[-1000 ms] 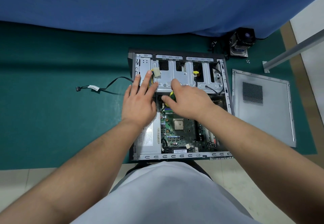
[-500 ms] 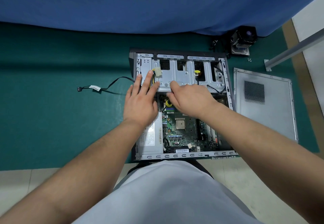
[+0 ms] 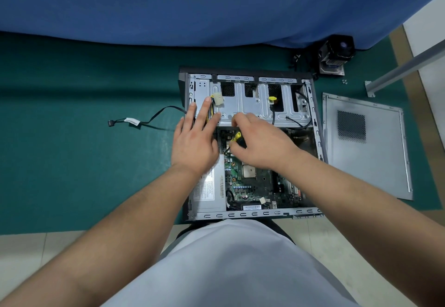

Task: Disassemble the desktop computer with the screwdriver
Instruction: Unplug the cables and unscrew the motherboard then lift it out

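Head view first gives us our pale shirt at the bottom edge and both bare forearms reaching forward over the open desktop computer (image 3: 250,215), which lies on its side on a green mat (image 3: 72,162) with its near edge just past our lap. Inside the case we see the grey power supply (image 3: 209,193) at near left and the green motherboard (image 3: 255,186) beside it. Our left hand (image 3: 195,145) lies flat with straight fingers, the grip wide, fingertips resting on the metal drive cage (image 3: 248,109) next to a white connector (image 3: 218,99) with yellow wires. Our right hand (image 3: 262,143) curls its grip round the yellow-handled screwdriver (image 3: 235,137), which points down toward the board just below the cage edge. A black cable (image 3: 144,122) trails out to the left across the mat. To the right of the case lies the removed side panel (image 3: 366,148), flat on the mat. Farther back, a cooler fan (image 3: 336,54) sits by a blue cloth (image 3: 192,6).
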Action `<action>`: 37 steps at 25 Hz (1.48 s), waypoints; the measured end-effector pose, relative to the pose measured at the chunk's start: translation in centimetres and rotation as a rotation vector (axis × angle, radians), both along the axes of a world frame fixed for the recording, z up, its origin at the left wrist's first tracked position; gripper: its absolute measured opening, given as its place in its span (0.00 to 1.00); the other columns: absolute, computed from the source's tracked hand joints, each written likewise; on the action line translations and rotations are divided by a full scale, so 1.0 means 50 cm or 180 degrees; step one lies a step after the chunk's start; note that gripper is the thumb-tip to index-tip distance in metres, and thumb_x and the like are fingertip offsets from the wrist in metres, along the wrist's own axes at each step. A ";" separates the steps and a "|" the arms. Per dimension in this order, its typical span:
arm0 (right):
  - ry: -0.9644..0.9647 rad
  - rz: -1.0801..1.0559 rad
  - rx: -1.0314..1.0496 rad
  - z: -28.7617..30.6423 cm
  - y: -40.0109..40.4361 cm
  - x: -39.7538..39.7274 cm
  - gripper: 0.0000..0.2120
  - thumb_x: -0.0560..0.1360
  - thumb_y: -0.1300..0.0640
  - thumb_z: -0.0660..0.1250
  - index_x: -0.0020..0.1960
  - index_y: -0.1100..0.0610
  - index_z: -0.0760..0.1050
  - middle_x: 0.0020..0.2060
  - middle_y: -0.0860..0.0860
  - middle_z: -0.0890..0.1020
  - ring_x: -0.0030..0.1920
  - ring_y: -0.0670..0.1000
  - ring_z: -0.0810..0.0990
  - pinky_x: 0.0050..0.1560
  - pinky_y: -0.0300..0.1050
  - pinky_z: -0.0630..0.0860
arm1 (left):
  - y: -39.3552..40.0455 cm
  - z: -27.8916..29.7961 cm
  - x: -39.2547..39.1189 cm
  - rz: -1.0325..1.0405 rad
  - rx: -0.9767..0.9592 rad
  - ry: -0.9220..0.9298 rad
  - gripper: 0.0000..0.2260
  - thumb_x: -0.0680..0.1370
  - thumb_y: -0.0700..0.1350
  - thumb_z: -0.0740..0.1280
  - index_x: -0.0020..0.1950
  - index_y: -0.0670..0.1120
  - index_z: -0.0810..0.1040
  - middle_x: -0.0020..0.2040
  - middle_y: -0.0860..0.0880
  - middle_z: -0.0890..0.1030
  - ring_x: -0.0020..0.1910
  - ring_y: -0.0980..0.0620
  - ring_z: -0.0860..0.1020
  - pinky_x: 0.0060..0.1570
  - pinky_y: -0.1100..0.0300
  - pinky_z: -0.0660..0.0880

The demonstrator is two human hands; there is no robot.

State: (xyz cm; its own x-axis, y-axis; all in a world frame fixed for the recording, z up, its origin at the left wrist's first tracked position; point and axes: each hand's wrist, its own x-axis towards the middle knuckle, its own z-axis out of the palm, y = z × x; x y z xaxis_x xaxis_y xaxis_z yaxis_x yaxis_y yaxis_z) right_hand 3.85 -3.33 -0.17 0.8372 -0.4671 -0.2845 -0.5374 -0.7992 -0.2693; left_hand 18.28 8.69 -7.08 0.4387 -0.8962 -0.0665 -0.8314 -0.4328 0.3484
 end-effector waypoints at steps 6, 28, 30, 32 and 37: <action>-0.0064 0.0011 0.0244 -0.001 -0.002 0.003 0.12 0.78 0.57 0.64 0.61 0.54 0.70 0.55 0.53 0.74 0.52 0.57 0.77 0.45 0.48 0.70 | -0.001 -0.002 0.001 -0.0005 0.0013 -0.0016 0.30 0.77 0.48 0.62 0.80 0.56 0.64 0.85 0.54 0.46 0.83 0.44 0.48 0.78 0.42 0.57; -0.0205 -0.0288 -0.0470 -0.016 0.038 -0.010 0.15 0.82 0.49 0.59 0.66 0.53 0.70 0.57 0.53 0.76 0.47 0.58 0.80 0.35 0.48 0.73 | -0.002 -0.003 0.000 0.0009 -0.0039 -0.0008 0.30 0.76 0.47 0.63 0.79 0.55 0.65 0.85 0.53 0.48 0.83 0.43 0.50 0.76 0.41 0.61; -0.0142 -0.0277 -0.0578 -0.019 0.038 -0.013 0.18 0.76 0.52 0.63 0.65 0.53 0.69 0.57 0.52 0.76 0.51 0.57 0.79 0.37 0.46 0.71 | -0.001 -0.001 0.000 0.0015 -0.0032 -0.0003 0.30 0.75 0.46 0.64 0.78 0.55 0.65 0.85 0.53 0.48 0.83 0.43 0.50 0.76 0.41 0.61; -0.0137 -0.0537 -0.0573 -0.021 0.042 -0.012 0.18 0.78 0.49 0.62 0.65 0.54 0.69 0.56 0.53 0.75 0.49 0.58 0.79 0.36 0.46 0.69 | -0.001 0.000 0.000 0.0019 -0.0027 -0.0001 0.30 0.76 0.46 0.64 0.78 0.55 0.66 0.85 0.53 0.48 0.83 0.43 0.50 0.76 0.42 0.61; -0.0290 -0.0456 -0.0274 -0.020 0.046 -0.007 0.09 0.78 0.53 0.62 0.57 0.52 0.70 0.54 0.52 0.73 0.43 0.59 0.79 0.34 0.46 0.68 | -0.001 0.003 0.000 0.0019 -0.0004 -0.0003 0.30 0.76 0.46 0.64 0.79 0.55 0.65 0.85 0.53 0.48 0.83 0.43 0.50 0.76 0.42 0.61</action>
State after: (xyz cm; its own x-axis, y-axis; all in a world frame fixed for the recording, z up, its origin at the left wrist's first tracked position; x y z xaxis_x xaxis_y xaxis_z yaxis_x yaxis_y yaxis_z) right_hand 3.49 -1.03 -1.19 0.7808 -0.6028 -0.1643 -0.6239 -0.7384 -0.2561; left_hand 18.26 8.61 -6.94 0.4441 -0.8936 -0.0650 -0.8291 -0.4374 0.3482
